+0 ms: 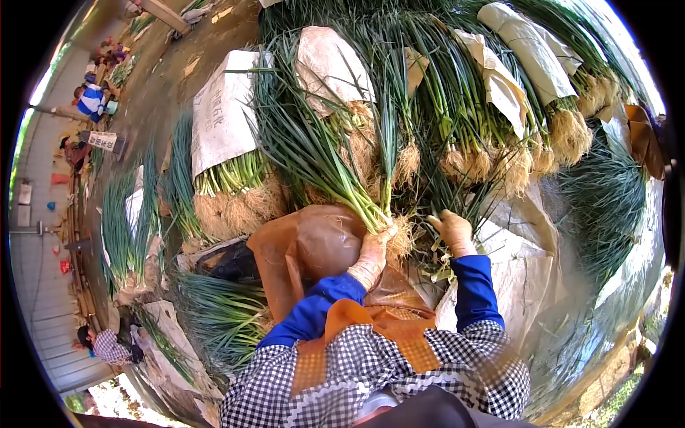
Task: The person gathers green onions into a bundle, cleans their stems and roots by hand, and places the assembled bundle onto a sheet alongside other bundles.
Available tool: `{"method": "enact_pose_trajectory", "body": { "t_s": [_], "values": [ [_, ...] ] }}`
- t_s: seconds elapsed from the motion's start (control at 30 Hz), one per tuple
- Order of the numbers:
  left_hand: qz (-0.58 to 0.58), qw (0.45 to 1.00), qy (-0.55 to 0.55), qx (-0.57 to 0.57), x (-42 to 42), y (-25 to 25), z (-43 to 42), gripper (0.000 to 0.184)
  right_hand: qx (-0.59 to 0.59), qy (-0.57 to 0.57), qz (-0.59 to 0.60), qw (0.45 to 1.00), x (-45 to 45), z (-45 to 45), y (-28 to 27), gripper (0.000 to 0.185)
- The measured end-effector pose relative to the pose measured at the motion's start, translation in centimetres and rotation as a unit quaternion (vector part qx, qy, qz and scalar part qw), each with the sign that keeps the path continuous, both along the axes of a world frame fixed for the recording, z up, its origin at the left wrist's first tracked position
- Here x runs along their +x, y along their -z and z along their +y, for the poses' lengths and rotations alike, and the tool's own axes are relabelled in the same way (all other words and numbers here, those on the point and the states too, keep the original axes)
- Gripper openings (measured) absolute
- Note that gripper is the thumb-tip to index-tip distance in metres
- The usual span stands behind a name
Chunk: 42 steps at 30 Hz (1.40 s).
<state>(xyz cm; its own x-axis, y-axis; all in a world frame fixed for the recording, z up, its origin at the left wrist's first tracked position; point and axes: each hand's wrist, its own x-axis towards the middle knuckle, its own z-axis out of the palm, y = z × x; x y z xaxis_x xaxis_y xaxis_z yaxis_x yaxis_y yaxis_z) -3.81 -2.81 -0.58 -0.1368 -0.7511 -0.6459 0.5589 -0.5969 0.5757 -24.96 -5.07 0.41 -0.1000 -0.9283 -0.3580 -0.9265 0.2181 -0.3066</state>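
Note:
My left hand is wrapped round the pale stems of a bunch of green onions, just above their tan roots. The leaves fan away to the upper left, over other bunches. Beneath them, a brown plastic apron covers my lap. My right hand is to the right of the roots, curled, with its thumb toward the bunch. Whatever its fingers hold, if anything, is hidden. Loose green leaves and stem scraps lie under and beside it.
Several rooted onion bunches lie ahead, some wrapped in paper or sacking, such as a white printed sack. Leaf piles are at the left and right. Pale plastic sheeting covers ground at right. Other people sit at far left.

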Motion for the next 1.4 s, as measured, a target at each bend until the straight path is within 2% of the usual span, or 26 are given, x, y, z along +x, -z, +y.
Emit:
{"method": "enact_pose_trajectory", "body": {
  "t_s": [0.07, 0.13, 0.2, 0.23, 0.27, 0.37, 0.4, 0.47, 0.5, 0.57, 0.6, 0.67, 0.7, 0.73, 0.77, 0.8, 0.87, 0.93, 1.0, 1.1, 1.13, 1.2, 1.23, 1.27, 1.33, 1.4],
  "values": [
    [-0.033, 0.999, -0.021, -0.025, -0.6, -0.4, 0.2, 0.031, -0.089, 0.048, -0.236, 0.967, 3.2, -1.8, -0.9, 0.045],
    [-0.076, 0.994, 0.031, -0.072, -0.3, 0.3, 0.7, 0.032, -0.062, 0.056, -0.314, 0.946, 6.5, -4.1, -2.9, 0.049],
    [-0.086, 0.993, 0.037, -0.075, -0.2, 0.5, 0.7, 0.033, -0.079, 0.063, -0.316, 0.944, 8.2, -6.9, 3.7, 0.052],
    [-0.046, 0.998, 0.034, -0.031, -0.1, -0.3, 0.6, 0.033, 0.072, 0.065, -0.445, 0.89, 8.3, -8.2, 4.6, 0.05],
    [-0.007, 0.999, 0.03, 0.013, 0.0, -0.9, 0.4, 0.032, 0.007, 0.064, -0.544, 0.837, 8.7, -8.0, 4.3, 0.047],
    [0.062, 0.997, -0.026, 0.034, 0.1, -1.6, -0.1, 0.029, 0.014, 0.213, -0.637, 0.741, 10.5, -6.7, 2.5, 0.042],
    [0.089, 0.994, -0.03, 0.053, 0.2, -1.3, 0.0, 0.028, 0.079, 0.3, -0.701, 0.642, 10.7, -6.0, 2.4, 0.041],
    [0.09, 0.995, -0.028, 0.043, 0.0, -1.1, 0.1, 0.028, 0.101, 0.426, -0.781, 0.445, 12.3, -4.9, 2.3, 0.04],
    [0.091, 0.994, -0.047, 0.04, -0.1, -1.3, 0.1, 0.028, 0.056, 0.415, -0.803, 0.424, 13.1, -3.8, 1.3, 0.036],
    [0.089, 0.993, -0.077, 0.027, -0.2, -1.4, 0.0, 0.026, 0.019, 0.207, -0.713, 0.669, 11.4, -2.4, 9.7, 0.027],
    [0.09, 0.993, -0.076, 0.026, -0.2, -1.1, 0.0, 0.026, -0.052, 0.113, -0.573, 0.81, 10.7, -1.3, 8.9, 0.024],
    [0.059, 0.995, -0.08, -0.002, -0.1, -0.7, -0.2, 0.025, -0.138, 0.185, -0.447, 0.864, 8.4, 1.7, 8.4, 0.024],
    [0.073, 0.993, -0.088, 0.005, 0.3, -1.2, -0.4, 0.025, -0.015, 0.315, -0.492, 0.811, 5.7, 2.5, 6.0, 0.026],
    [0.091, 0.992, -0.085, 0.008, 0.8, 0.0, -0.4, 0.023, 0.004, 0.343, -0.427, 0.837, 3.6, 3.2, 3.3, 0.031],
    [0.07, 0.994, -0.084, -0.013, 0.7, 1.4, -0.4, 0.023, 0.093, 0.168, -0.204, 0.96, 0.2, 3.9, 5.3, 0.03],
    [0.049, 0.995, -0.082, -0.032, 0.4, 2.3, -0.2, 0.023, 0.137, -0.032, 0.039, 0.989, -3.0, 4.6, 7.2, 0.032],
    [0.007, 0.997, -0.059, -0.043, -0.3, 0.9, -0.4, 0.024, 0.099, -0.019, 0.042, 0.994, -2.3, 3.0, 5.5, 0.038],
    [-0.055, 0.997, -0.026, -0.054, -0.5, -0.9, -0.1, 0.024, -0.126, -0.008, -0.185, 0.974, 1.9, -0.2, -0.8, 0.034],
    [-0.077, 0.995, 0.005, -0.069, -0.4, -0.9, 0.0, 0.023, -0.026, -0.086, -0.264, 0.96, 5.3, -3.5, -6.2, 0.036],
    [-0.113, 0.987, 0.014, -0.11, -0.5, -0.4, 0.3, 0.025, 0.04, -0.276, -0.187, 0.942, 6.9, -6.3, -2.5, 0.031],
    [-0.124, 0.985, 0.022, -0.118, -0.3, 0.0, 0.3, 0.026, 0.038, -0.279, -0.187, 0.941, 7.1, -6.2, -1.9, 0.031],
    [-0.09, 0.991, -0.012, -0.103, -0.2, -0.1, -0.1, 0.026, -0.034, -0.167, -0.472, 0.865, 7.2, -4.7, -1.2, 0.03],
    [-0.053, 0.994, -0.045, -0.083, -0.4, -0.1, 0.0, 0.027, 0.165, 0.005, -0.627, 0.761, 6.2, -3.3, -1.9, 0.029],
    [-0.06, 0.998, -0.012, -0.033, 0.0, -1.0, -0.3, 0.026, 0.117, 0.01, -0.663, 0.739, 6.0, -1.6, -4.2, 0.028],
    [0.021, 0.999, -0.046, -0.015, 0.2, -1.8, -0.6, 0.024, 0.266, -0.011, -0.758, 0.595, 3.5, 0.8, -3.8, 0.028],
    [0.011, 0.998, -0.055, -0.027, 0.4, -1.9, -0.6, 0.023, 0.244, -0.02, -0.612, 0.752, 0.6, 1.1, -2.4, 0.029]
  ]
}}
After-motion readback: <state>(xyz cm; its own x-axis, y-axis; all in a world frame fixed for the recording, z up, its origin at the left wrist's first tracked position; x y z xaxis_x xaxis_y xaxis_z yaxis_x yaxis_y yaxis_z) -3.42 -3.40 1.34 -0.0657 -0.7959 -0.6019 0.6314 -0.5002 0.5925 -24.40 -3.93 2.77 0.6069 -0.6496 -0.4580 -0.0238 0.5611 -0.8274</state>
